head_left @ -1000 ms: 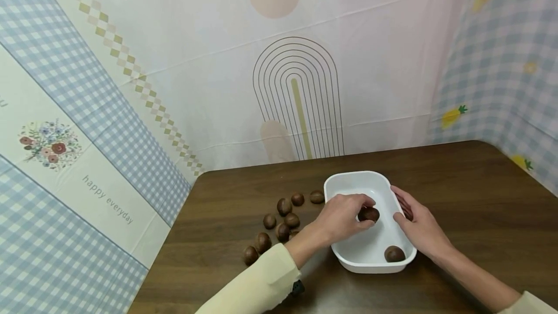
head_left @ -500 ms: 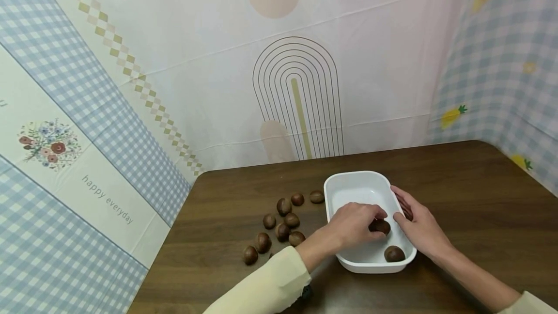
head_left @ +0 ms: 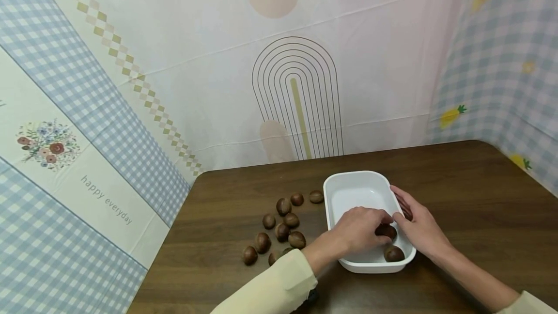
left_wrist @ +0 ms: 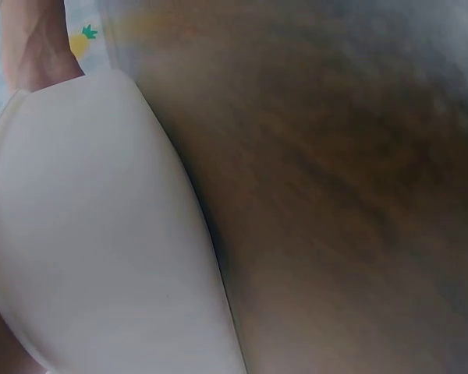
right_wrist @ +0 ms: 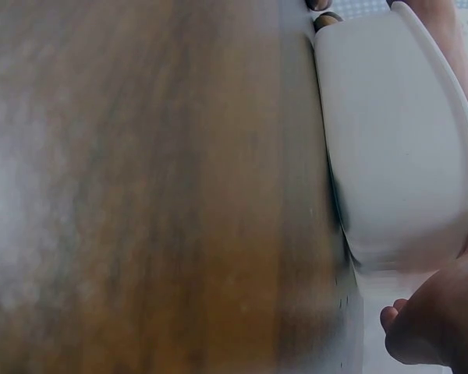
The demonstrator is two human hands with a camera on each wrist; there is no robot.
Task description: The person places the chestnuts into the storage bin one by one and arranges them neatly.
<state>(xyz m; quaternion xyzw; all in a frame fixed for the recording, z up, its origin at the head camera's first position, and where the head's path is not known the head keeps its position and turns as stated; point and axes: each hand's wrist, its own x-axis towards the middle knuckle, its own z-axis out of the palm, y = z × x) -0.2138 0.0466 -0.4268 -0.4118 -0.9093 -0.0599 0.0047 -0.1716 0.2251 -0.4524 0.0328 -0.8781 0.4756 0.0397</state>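
My left hand (head_left: 359,229) reaches down into a white rectangular dish (head_left: 348,198), thumb and fingers around a brown chestnut (head_left: 385,232). A second chestnut (head_left: 394,254) lies in the dish's near right corner, close by the held one. At the dish's right side my right hand (head_left: 419,224) grips the wall, with the thumb at the rim and the fingers along the outside. The right wrist view has the dish's outer wall (right_wrist: 398,140) with part of that hand below it. In the left wrist view the near wall (left_wrist: 101,226) fills the left side.
Several loose chestnuts (head_left: 282,232) are scattered on the dark wooden table (head_left: 471,183) left of the dish. One chestnut (head_left: 316,196) sits right beside its left wall. A patterned cloth (head_left: 379,76) hangs along the table's back edge.
My left hand has moved toward the near right corner of the dish with the chestnut, close to the other one. More chestnuts show past the left forearm. My right hand has stayed in place.
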